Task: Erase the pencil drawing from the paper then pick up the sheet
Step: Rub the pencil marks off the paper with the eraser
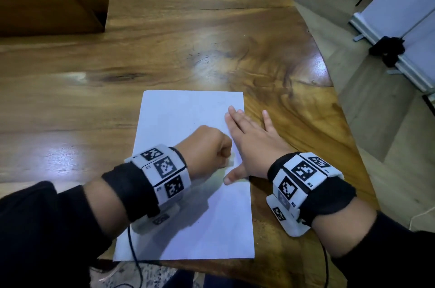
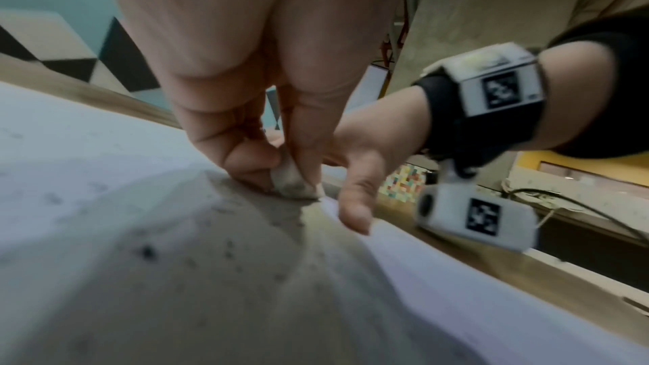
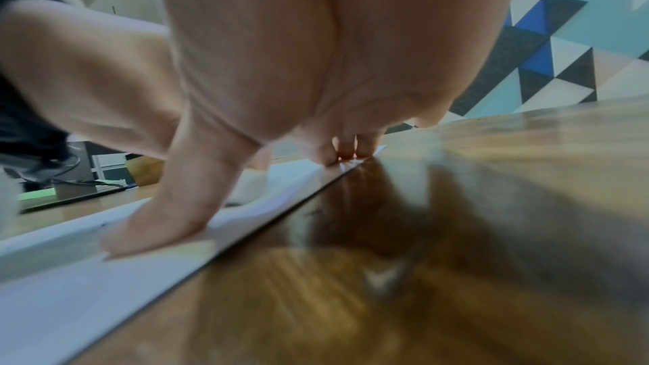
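From the head we look steeply down on the sheet (image 1: 188,123) at the table's (image 1: 164,52) near edge. Our wrist views sit low, skimming the paper close up from left and right; all three share its right edge.

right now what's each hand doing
Left hand: pinching the eraser against the paper.
Right hand: open, flat on the paper's right edge.

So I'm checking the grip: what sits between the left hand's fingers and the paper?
A small white eraser, pinched by the left hand and touching the paper; the left wrist view shows it best.
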A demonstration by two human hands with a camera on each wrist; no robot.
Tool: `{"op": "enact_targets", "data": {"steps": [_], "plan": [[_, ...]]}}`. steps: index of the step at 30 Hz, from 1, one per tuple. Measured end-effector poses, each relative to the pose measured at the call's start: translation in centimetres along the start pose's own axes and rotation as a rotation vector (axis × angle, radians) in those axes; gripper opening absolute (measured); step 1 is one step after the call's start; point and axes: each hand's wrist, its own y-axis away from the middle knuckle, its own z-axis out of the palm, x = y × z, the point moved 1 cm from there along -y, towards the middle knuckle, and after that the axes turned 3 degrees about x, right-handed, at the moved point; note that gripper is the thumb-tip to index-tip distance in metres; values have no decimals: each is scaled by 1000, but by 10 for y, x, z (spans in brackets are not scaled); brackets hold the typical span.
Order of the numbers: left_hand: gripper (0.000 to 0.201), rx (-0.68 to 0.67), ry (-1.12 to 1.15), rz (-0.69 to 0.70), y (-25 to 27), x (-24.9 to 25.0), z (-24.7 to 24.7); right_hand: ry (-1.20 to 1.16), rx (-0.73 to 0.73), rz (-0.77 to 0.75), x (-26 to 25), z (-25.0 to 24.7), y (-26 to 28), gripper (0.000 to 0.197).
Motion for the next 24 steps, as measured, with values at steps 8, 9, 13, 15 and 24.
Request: {"op": "enact_targets", "data": {"steps": [8,9,13,15,24], "plan": [[6,33,-15,-17,-13,4,-10,12,-7,4,0,0,-1,135],[8,0,-26,-8,-5,5,-7,7,-4,5,0,1,-1,136],[11,-81,-50,12,1,8,-8,4,4,-1,0,2,-1,136],[10,-19,-42,-17,-16,6,-17,-2,6,0,0,1,-2,137],[4,-180,-105,79,17,-4,-8,-14,15,9,1,2,-2,138]]}}
